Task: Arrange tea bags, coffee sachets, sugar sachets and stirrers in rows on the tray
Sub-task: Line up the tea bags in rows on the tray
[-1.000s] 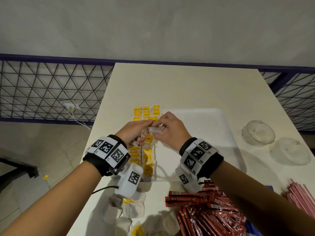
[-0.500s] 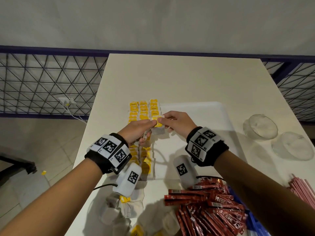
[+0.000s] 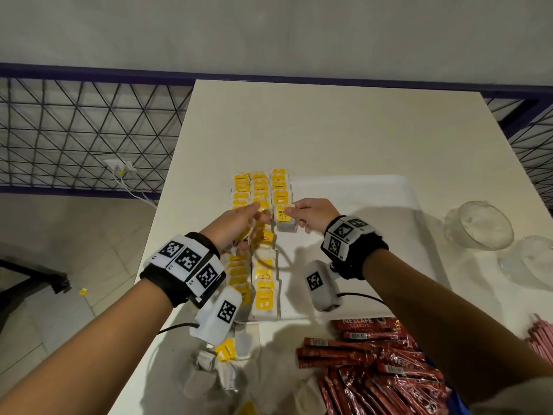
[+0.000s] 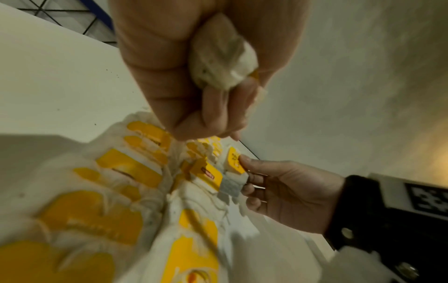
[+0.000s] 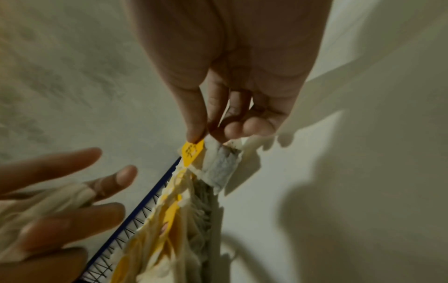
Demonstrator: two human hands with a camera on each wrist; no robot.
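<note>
Tea bag (image 3: 284, 218) pinched in outstretched right hand (image 3: 311, 215)

- A pale table (image 3: 344, 130) runs from the centre toward twelve o'clock.
- Two clear glass bowls (image 3: 478, 226) sit side by side on it at about three o'clock.
- A dark blue wire-mesh railing (image 3: 83, 130) stands at nine to ten o'clock, beyond the table's edge.
- A white wall socket (image 3: 118, 166) with a plugged-in cable sits behind that railing.
- A plain grey wall (image 3: 269, 34) fills twelve o'clock.
</note>
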